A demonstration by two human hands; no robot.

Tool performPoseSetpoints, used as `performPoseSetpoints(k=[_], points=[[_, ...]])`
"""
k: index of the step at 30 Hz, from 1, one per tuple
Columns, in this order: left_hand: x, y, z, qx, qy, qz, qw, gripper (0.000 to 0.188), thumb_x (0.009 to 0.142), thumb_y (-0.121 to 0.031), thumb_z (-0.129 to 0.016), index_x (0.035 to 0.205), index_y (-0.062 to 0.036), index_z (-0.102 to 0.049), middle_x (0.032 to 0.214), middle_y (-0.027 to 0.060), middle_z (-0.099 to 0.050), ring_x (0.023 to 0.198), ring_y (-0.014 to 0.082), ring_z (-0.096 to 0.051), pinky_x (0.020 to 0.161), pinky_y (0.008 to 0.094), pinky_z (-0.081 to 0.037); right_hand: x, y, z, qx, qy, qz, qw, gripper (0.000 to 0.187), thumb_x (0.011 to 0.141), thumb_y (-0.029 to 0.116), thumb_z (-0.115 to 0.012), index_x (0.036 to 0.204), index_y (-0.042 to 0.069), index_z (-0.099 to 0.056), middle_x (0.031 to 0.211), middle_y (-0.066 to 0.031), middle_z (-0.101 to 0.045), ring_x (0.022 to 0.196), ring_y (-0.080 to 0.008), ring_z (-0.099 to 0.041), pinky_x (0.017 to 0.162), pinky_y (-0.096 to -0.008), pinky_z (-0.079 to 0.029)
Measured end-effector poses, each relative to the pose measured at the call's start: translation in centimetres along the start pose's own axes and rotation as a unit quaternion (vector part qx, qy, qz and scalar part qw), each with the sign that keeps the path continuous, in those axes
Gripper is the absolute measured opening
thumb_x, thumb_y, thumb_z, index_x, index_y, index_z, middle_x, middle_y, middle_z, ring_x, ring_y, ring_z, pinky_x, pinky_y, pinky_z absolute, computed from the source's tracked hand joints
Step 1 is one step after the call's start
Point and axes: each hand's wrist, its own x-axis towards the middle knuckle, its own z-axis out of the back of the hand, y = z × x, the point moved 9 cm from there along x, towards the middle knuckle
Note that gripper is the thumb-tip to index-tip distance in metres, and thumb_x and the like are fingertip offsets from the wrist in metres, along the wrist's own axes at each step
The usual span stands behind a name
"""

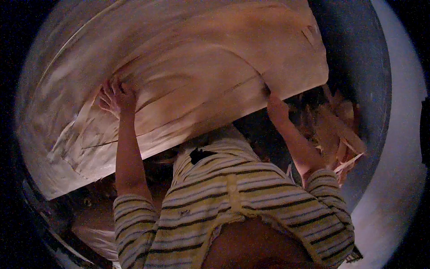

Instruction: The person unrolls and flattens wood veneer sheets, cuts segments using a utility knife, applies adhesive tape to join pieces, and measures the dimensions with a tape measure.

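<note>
A large pale-brown sheet [197, 80] with grain-like streaks, which looks like wood veneer, stretches across in front of me. My left hand [117, 96] lies on its left part with the fingers spread. At the near edge, right of the middle, my right hand [278, 109] is closed. A small dark spot shows at its fingertips, where a thin dark curved line on the sheet ends. Whether that is a tool, a crack or shadow I cannot tell, and the fingers' undersides are hidden.
Broken brown strips and scraps [338, 130] are heaped to the right, below the sheet's corner. A dark blue-grey surface [371, 89] curves along the right, with pale floor [398, 179] beyond. Under the sheet's near left edge, dim pale material [96, 228] shows.
</note>
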Motion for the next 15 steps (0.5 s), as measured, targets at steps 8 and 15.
performPoseSetpoints(k=[8,15], points=[[0.6,-0.2,1.2,-0.077,0.007,0.056,0.995,0.036,0.071,-0.028,-0.051,0.106,-0.0219,-0.049,0.12,0.0064,-0.04,0.117,0.0288,-0.028,0.092,0.0487,-0.019,2.7,11.4,4.3,0.311,-0.08,0.161,0.933,0.031,0.077,0.01,-0.052,0.108,0.008,-0.048,0.077,-0.0173,-0.055,0.067,-0.0294,-0.055,0.057,-0.0372,-0.043],[-0.1,3.6,-0.5,-0.163,-0.024,0.123,0.979,0.035,0.061,-0.025,-0.058,0.094,-0.0149,-0.052,0.11,0.0131,-0.041,0.107,0.0316,-0.034,0.09,0.0513,-0.021,8.0,30.9,0.6,0.178,-0.059,0.346,0.919,0.036,0.073,0.014,-0.056,0.108,0.014,-0.05,0.097,-0.0111,-0.053,0.093,-0.0261,-0.049,0.076,-0.0381,-0.038]])
